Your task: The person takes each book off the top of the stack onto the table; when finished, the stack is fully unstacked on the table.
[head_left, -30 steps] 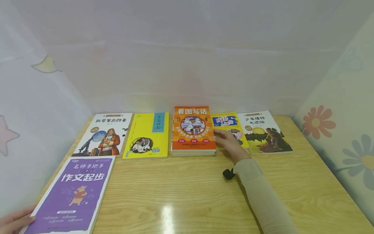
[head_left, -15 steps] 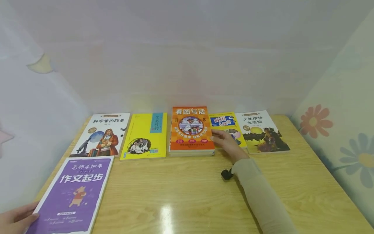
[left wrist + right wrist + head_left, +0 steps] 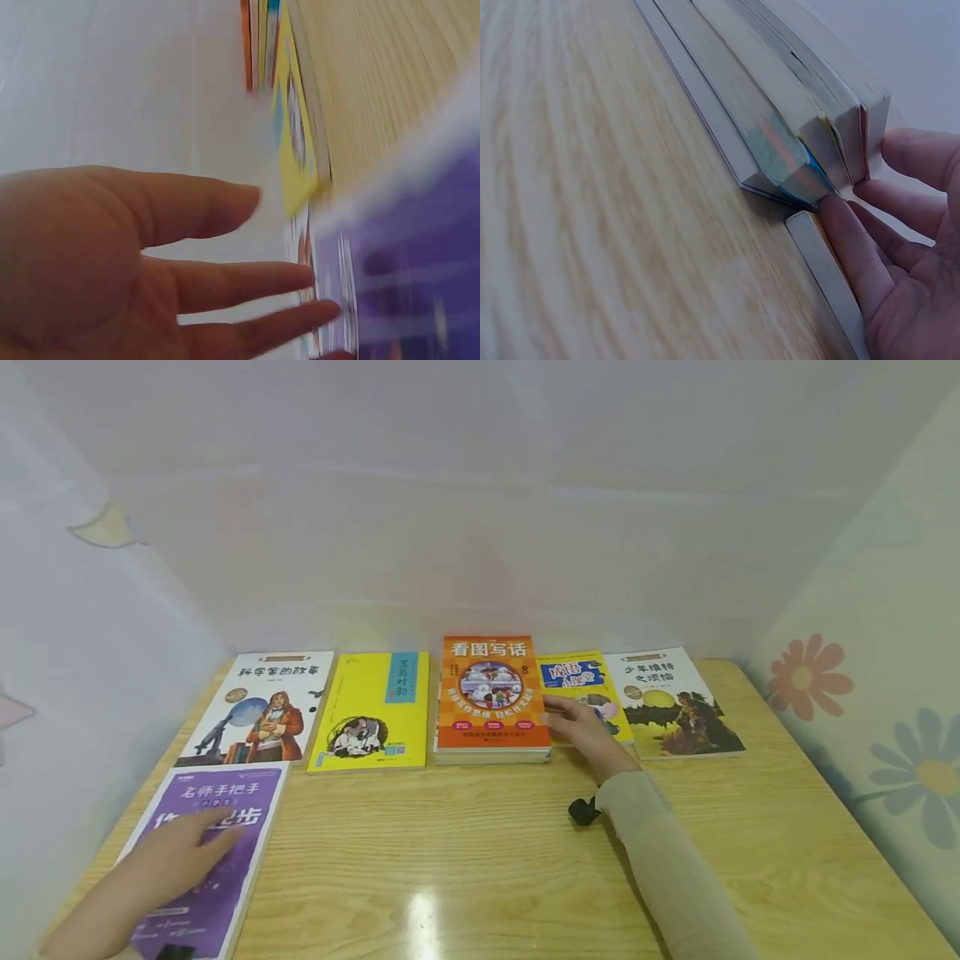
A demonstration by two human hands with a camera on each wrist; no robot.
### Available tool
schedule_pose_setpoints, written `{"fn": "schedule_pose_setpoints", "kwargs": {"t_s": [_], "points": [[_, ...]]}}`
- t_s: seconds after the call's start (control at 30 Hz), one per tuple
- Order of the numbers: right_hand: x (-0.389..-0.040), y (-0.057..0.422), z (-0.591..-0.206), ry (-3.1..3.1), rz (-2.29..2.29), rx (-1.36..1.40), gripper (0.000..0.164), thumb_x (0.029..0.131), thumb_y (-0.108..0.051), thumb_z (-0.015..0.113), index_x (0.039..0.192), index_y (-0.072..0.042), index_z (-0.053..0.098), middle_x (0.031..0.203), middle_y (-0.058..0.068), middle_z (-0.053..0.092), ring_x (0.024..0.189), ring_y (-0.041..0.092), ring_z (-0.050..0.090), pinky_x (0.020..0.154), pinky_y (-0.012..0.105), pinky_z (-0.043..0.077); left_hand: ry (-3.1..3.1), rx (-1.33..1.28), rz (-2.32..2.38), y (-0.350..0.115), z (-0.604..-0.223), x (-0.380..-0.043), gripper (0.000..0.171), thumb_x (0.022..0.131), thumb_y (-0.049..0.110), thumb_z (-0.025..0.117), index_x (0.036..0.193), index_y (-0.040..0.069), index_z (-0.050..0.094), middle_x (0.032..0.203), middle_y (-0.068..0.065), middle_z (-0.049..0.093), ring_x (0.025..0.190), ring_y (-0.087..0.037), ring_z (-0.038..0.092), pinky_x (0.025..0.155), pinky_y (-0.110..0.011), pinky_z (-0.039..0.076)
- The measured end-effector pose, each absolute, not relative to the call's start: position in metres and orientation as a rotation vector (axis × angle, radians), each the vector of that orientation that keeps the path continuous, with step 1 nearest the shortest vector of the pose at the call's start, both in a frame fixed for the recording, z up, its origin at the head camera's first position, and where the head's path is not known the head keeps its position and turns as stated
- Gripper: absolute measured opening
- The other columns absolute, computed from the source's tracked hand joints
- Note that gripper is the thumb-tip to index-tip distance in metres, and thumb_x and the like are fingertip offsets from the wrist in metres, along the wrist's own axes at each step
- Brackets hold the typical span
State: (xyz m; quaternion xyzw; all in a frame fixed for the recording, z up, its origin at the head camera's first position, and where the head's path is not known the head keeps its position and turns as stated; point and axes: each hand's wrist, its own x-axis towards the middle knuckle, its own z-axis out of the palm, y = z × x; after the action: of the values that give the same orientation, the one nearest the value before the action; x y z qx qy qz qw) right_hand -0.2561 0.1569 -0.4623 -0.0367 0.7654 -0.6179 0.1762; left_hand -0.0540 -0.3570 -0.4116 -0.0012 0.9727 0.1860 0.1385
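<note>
In the head view my left hand (image 3: 171, 860) is over the purple book (image 3: 258, 860) at the front left, hiding part of its title. The left wrist view has its thumb and fingers (image 3: 240, 276) extended, apart from each other, with nothing between them. At the back middle stands a stack of several books topped by an orange book (image 3: 491, 735). My right hand (image 3: 581, 731) reaches to the stack's right side. Close up in the right wrist view, its fingertips (image 3: 836, 210) touch the side of the stacked books (image 3: 780, 135), without curling round them.
Left of the stack lie a yellow book (image 3: 375, 702) and a white-covered book (image 3: 277, 710). Right of it are another yellow book (image 3: 573, 675), partly under my right hand, and a book with a dark landscape cover (image 3: 675, 710). White cloth (image 3: 480, 527) rises behind the wooden table (image 3: 412, 852).
My left hand has left the purple book's lower left edge and moved right and up over its cover. My right hand stays at the stack's side. The books keep their places.
</note>
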Motion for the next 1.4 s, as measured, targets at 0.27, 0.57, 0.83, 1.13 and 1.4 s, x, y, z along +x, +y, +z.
{"fn": "schedule_pose_setpoints", "kwargs": {"t_s": [0.27,0.57,0.83,1.13,1.4], "points": [[-0.255,0.16,-0.463,2.151,-1.764,-0.122,0.058,0.1,-0.033,0.066,0.152,-0.016,0.047,0.148,0.009,0.052,0.136,0.03,0.048,0.117,0.048,0.035,2.807,0.296,0.976,-0.262,-0.404,-0.122,0.041,0.105,0.019,0.054,0.142,0.001,0.056,0.143,-0.028,0.052,0.122,-0.05,0.056,0.093,-0.063,0.051],[-0.253,0.155,-0.471,2.144,-1.758,-0.048,0.058,0.095,-0.039,0.071,0.148,-0.024,0.052,0.145,0.003,0.054,0.135,0.027,0.049,0.119,0.051,0.031,2.739,0.347,1.135,-0.198,-0.414,-0.184,0.038,0.105,0.017,0.054,0.14,0.002,0.059,0.135,-0.016,0.063,0.117,-0.035,0.062,0.084,-0.041,0.059],[-0.253,0.155,-0.466,2.14,-1.774,-0.046,0.055,0.095,-0.039,0.071,0.146,-0.025,0.054,0.14,0.001,0.057,0.132,0.026,0.051,0.12,0.052,0.028,2.521,0.075,1.347,-0.171,-0.408,-0.209,0.042,0.107,0.027,0.05,0.144,0.007,0.055,0.136,-0.016,0.061,0.118,-0.032,0.063,0.089,-0.046,0.056],[-0.256,0.158,-0.464,2.157,-1.752,-0.035,0.059,0.095,-0.038,0.071,0.149,-0.024,0.051,0.145,0.002,0.054,0.135,0.026,0.049,0.119,0.05,0.032,2.187,-0.084,1.709,-0.169,-0.411,-0.226,0.046,0.109,0.019,0.048,0.146,-0.009,0.047,0.141,-0.024,0.057,0.126,-0.033,0.061,0.104,-0.04,0.051],[-0.256,0.158,-0.464,2.19,-1.73,-0.115,0.058,0.099,-0.035,0.067,0.151,-0.018,0.049,0.146,0.008,0.054,0.135,0.028,0.049,0.116,0.047,0.038,1.706,-0.253,2.053,-0.178,-0.409,-0.223,0.046,0.108,0.012,0.047,0.148,-0.009,0.042,0.148,-0.023,0.047,0.131,-0.03,0.052,0.11,-0.036,0.046]]}}
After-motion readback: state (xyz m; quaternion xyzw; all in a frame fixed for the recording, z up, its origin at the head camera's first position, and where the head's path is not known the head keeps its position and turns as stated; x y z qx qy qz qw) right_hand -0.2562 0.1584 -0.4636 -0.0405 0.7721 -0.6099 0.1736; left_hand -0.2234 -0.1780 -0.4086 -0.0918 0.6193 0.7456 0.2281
